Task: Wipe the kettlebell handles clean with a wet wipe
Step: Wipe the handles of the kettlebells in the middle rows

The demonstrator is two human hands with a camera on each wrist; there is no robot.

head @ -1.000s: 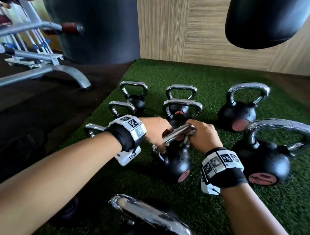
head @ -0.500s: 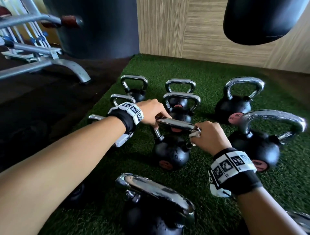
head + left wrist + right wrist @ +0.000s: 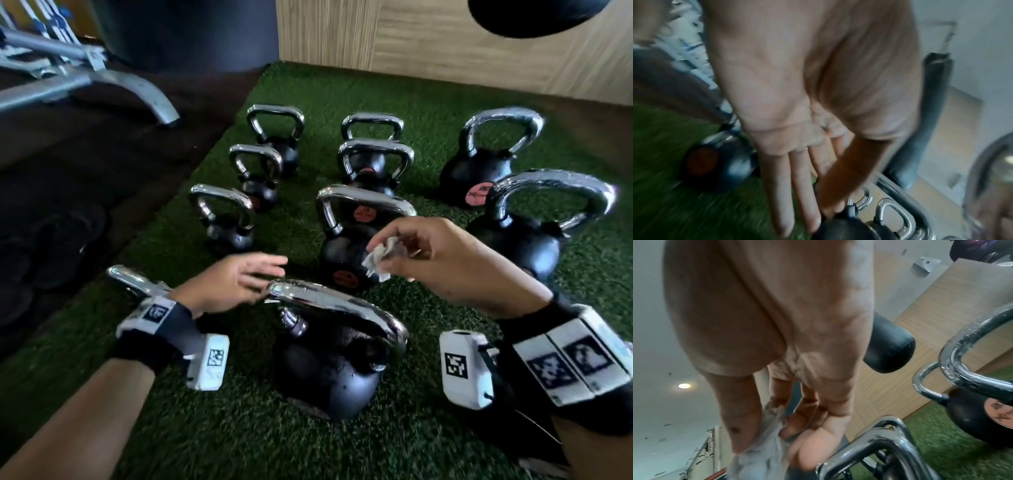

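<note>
Kettlebells with black bodies and chrome handles stand in rows on green artificial turf (image 3: 428, 96), and the nearest kettlebell (image 3: 325, 370) serves as the landmark, its chrome handle (image 3: 335, 305) beaded with droplets. Just left of that handle, the left hand (image 3: 229, 284) hangs with fingers straight and spread, holding nothing; the left wrist view shows its fingers (image 3: 789, 186) extended, though blur hides whether they touch the metal. Above and to the right of the nearest kettlebell, the right hand (image 3: 445, 260) pinches a crumpled white wet wipe (image 3: 380, 257) between thumb and curled fingers, clear of any handle. Directly beyond the nearest kettlebell stands a middle kettlebell (image 3: 346, 253) with a red label, the wipe in front of its right side. Far left of the landmark, a metal bench frame (image 3: 102, 78) rests on dark flooring, and a wood-panelled wall (image 3: 411, 41) rises behind the turf.
</note>
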